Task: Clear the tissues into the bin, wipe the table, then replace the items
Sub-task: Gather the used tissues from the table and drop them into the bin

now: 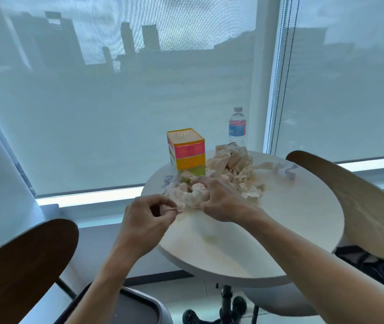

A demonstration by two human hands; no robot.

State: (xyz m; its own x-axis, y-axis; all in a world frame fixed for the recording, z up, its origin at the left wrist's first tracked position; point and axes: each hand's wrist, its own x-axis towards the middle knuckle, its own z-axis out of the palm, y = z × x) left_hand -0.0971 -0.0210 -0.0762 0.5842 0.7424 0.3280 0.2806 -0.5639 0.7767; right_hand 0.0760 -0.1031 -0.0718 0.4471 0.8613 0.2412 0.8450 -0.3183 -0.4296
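Crumpled tissues point(230, 170) are heaped at mid-frame on the round table point(291, 213).
Light and soft, they are best bunched together; an edge is pinched by the left hand point(147, 215), a clump clutched by the right hand point(217, 199).

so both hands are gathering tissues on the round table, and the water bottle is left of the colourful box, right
Not quite. The head view shows the water bottle to the right of the colourful box, not left. The rest holds: the left hand pinches a tissue and the right hand grips the tissues on the round table.
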